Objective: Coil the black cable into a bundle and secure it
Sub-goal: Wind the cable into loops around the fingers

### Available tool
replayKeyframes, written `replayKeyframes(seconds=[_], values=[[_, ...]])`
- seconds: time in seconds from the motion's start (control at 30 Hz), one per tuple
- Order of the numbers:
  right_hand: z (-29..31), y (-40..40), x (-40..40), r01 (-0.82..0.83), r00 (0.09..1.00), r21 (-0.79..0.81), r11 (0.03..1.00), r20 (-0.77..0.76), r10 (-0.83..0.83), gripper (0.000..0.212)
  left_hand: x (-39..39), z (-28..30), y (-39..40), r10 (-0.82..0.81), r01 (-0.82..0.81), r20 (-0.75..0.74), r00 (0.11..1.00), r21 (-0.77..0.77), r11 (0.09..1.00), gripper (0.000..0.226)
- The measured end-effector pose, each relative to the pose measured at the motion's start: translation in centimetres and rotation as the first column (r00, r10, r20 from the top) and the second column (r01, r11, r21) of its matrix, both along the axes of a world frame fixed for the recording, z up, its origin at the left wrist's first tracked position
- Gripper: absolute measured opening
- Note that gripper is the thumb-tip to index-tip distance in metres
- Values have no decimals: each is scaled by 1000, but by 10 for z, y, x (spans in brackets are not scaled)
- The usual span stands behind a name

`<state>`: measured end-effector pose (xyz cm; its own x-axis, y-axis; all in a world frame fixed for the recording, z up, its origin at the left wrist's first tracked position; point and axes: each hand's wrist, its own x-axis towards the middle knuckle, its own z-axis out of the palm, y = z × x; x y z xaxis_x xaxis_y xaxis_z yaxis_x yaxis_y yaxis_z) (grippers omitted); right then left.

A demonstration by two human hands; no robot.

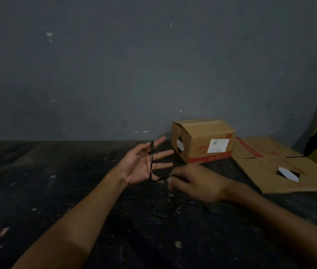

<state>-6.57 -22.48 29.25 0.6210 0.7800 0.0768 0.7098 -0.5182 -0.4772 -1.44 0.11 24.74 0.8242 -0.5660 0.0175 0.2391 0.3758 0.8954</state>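
The likeliest failure, as I judge it, is the first wrap slipping off the left hand (144, 164). Only a single strand of the black cable (151, 162) crosses the spread fingers, running from near the index finger down to the little-finger edge, and nothing visibly pins its end; a tug from the right hand (192, 183) could pull it free. A second risk lies in the slack: the rest of the cable lies in loose loops on the dark surface (56, 191) just below the right hand, faint against it, and those loops could snag or knot as they are drawn up. Poor light and motion blur would make a tangle hard to spot.

The left hand is raised palm up, fingers straight and fanned apart, carrying the strand across them rather than clutching it. The right hand is palm down, its fingertips pinching the cable where it leaves the left hand's lower edge; blur hides the exact grip.

A cardboard box (204, 140) and a flattened carton (281, 171) lie far right, well apart.
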Motion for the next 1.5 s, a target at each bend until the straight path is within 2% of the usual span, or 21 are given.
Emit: replayKeyframes(seconds=[0.13, 0.23, 0.33, 0.47, 0.77, 0.9, 1.0, 1.1, 1.23, 1.33, 1.5], values=[[37, -10, 13, 30, 986, 16, 999, 165, -33, 13, -9, -13, -8, -48, 51, -28, 998, 97, 994, 52], [61, -17, 27, 76, 965, 24, 997, 251, -79, 15, -15, -16, -17, -93, 98, -62, 994, 89, 991, 55], [75, -22, 40, 114, 943, 88, 990, 303, -136, 17, -22, -13, -27, -157, 165, -84, 984, 94, 982, 49], [78, -26, 54, 139, 926, 174, 975, 325, -190, 13, -28, -7, -39, -222, 231, -71, 972, 180, 956, 44], [22, -44, 86, 220, 926, 305, 926, 232, -297, 19, -36, 6, -44, -371, 370, -8, 929, 74, 926, 49], [-24, -46, 82, 139, 982, 364, 921, 68, -175, 20, -38, 12, -51, -421, 422, 45, 906, -30, 906, 50], [-59, -44, 73, 95, 994, 426, 900, -81, -66, 37, -38, 17, -54, -423, 428, 86, 902, -61, 902, 49], [-89, -31, 67, 164, 975, 386, 908, -204, -89, 34, -35, 27, -51, -394, 406, 123, 911, -92, 909, 49], [-117, -11, 50, 231, 965, 338, 912, -197, -172, 26, -30, 39, -43, -314, 328, 131, 940, -103, 939, 49], [-123, 3, 33, 171, 981, 371, 913, -147, -124, 25, -26, 41, -37, -240, 255, 143, 960, -97, 962, 49], [-109, 26, 6, 82, 994, 334, 939, -93, -54, 28, -20, 40, -34, -159, 176, 134, 978, -127, 976, 49]])
